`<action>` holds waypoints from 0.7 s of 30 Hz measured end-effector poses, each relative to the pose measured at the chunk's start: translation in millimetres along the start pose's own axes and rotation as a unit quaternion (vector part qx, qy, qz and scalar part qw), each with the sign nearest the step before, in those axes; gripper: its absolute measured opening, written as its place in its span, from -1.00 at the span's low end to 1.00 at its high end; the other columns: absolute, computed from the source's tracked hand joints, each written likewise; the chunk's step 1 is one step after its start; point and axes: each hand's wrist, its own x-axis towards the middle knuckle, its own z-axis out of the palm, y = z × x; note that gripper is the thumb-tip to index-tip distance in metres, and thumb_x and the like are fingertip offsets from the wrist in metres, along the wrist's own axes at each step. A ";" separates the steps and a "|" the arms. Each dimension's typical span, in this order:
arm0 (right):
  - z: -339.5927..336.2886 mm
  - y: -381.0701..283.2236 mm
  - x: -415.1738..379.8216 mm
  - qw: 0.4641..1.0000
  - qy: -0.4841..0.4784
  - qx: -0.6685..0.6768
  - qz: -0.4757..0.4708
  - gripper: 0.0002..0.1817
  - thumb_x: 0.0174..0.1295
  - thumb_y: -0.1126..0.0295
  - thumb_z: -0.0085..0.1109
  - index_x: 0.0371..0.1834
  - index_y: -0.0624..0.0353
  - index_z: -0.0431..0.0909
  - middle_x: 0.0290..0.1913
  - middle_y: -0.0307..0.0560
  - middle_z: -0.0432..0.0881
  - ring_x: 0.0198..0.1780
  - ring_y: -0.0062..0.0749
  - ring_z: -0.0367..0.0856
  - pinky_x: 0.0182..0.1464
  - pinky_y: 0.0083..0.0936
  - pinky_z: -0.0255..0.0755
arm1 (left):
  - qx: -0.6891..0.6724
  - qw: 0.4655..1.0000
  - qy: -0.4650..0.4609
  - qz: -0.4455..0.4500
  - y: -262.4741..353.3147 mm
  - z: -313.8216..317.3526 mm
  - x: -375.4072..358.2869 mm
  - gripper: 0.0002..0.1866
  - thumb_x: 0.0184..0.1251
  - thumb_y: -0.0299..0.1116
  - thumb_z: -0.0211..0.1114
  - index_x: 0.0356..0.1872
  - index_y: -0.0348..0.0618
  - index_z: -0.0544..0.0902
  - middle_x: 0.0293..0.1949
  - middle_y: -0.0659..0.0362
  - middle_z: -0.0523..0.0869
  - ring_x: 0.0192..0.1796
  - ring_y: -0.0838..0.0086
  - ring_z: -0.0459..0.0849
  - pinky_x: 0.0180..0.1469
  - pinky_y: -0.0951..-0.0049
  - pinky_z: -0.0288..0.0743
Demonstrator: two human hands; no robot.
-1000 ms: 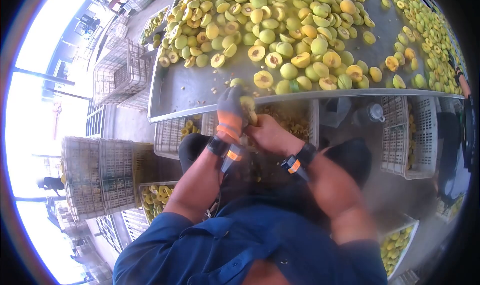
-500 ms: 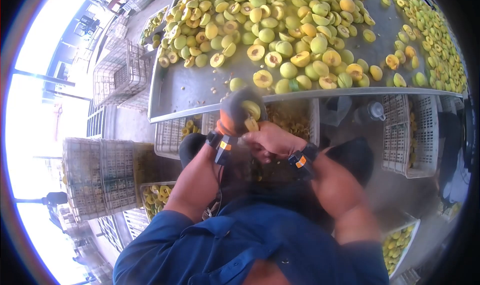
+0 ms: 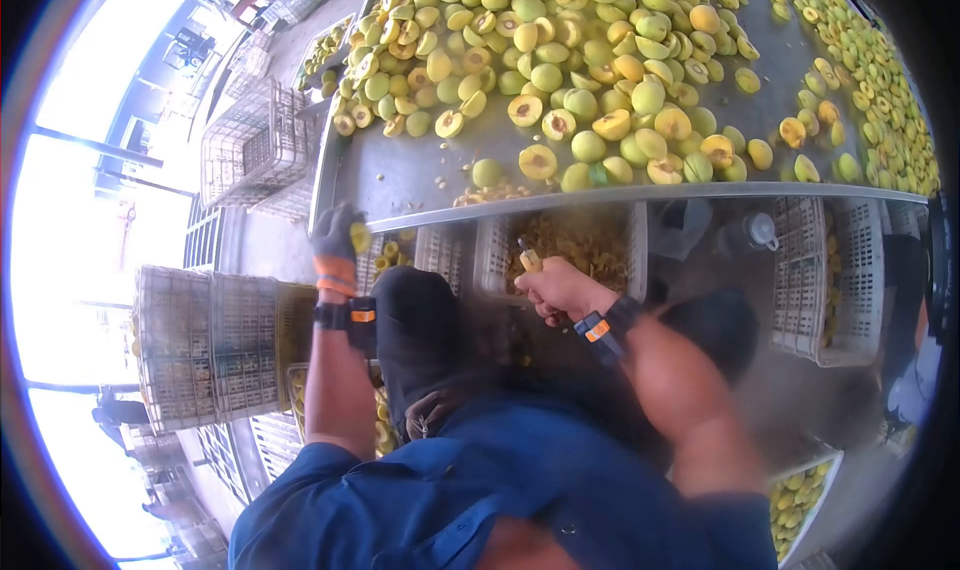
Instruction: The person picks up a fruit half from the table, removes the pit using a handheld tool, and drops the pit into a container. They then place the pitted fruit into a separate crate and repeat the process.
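My left hand (image 3: 338,238), in a dark grey glove with an orange cuff, is off the table's left front corner. Its fingers are closed around a yellow peach half (image 3: 360,236), partly hidden by the glove. My bare right hand (image 3: 562,288) grips a small pitting knife (image 3: 529,257) by its yellowish handle, the short metal tip pointing up and away. Behind the knife, under the table edge, is a crate (image 3: 638,255) of brownish pits and scraps. Halved green-yellow peaches (image 3: 590,100), some with the stone showing, lie heaped on the metal table (image 3: 400,175).
The table's raised front rim (image 3: 700,191) runs across above my knees. A crate with peach halves stands under its left end. Stacked plastic crates (image 3: 215,345) rise at my left. Another crate (image 3: 850,280) stands at right, and a clear jug (image 3: 757,232) is beside it.
My left hand has moved left, away from my right hand, carrying a peach half. The knife in my right hand now shows plainly. The view has shifted slightly.
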 end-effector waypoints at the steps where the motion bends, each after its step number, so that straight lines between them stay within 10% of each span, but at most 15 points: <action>1: 2.9 -4.3 -3.7 1.000 -0.007 0.003 -0.010 -0.77 0.42 0.34 0.22 -0.40 0.12 0.46 -0.58 -0.32 0.40 -0.64 -0.59 0.40 -0.59 -0.43 0.32 | 0.109 0.994 0.016 0.000 -4.8 -23.2 8.0 -0.78 0.52 -0.28 0.44 -0.12 -0.26 0.82 -0.27 0.08 0.84 -0.22 0.39 0.82 -0.12 0.46 0.67; 3: 1.6 -3.4 4.2 1.000 -0.008 -0.002 -0.025 -0.78 0.42 0.34 0.23 -0.39 0.14 0.48 -0.59 -0.29 0.43 -0.65 -0.56 0.41 -0.61 -0.41 0.33 | 0.461 0.886 0.010 0.042 -5.7 -43.4 13.4 -0.71 0.49 -0.19 0.46 -0.15 -0.27 0.83 -0.27 0.07 0.86 -0.24 0.40 0.82 -0.08 0.37 0.66; 12: 13.8 -16.7 9.3 0.991 0.039 -0.096 -0.090 -0.77 0.46 0.29 0.17 -0.19 0.28 0.60 -0.59 -0.12 0.55 -0.69 -0.42 0.50 -0.65 -0.38 0.38 | 0.407 0.855 -0.222 0.233 -13.0 158.6 11.9 -0.59 0.36 -0.22 0.56 0.17 -0.13 0.81 0.11 -0.10 0.82 0.12 0.10 0.83 0.20 0.21 0.69; 21: 23.7 -37.1 -3.0 0.989 0.031 -0.080 -0.118 -0.79 0.49 0.33 0.23 -0.23 0.26 0.57 -0.60 -0.17 0.52 -0.70 -0.48 0.47 -0.65 -0.42 0.32 | 0.594 0.727 -0.336 0.073 7.9 224.0 10.8 -0.53 0.27 -0.06 0.55 0.11 -0.08 0.82 0.12 -0.09 0.84 0.15 -0.01 0.80 0.26 0.09 0.66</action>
